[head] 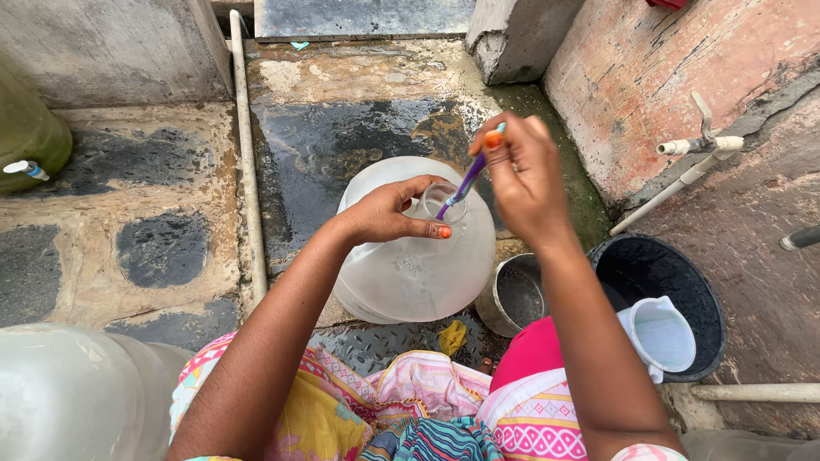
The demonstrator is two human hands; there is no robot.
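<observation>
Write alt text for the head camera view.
A person's left hand steadies a large translucent water jug by its neck while the right hand pokes a purple brush into its mouth, beside a steel pot and black bucket.

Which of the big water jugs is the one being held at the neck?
The clear jug in the middle: the left hand grips its neck. The green jug and near-left jug sit untouched.

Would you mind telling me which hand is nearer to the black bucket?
Right. The right hand is up over the jug, holding a brush, with the black bucket below on its side. The left hand grips the jug's neck, farther away.
</observation>
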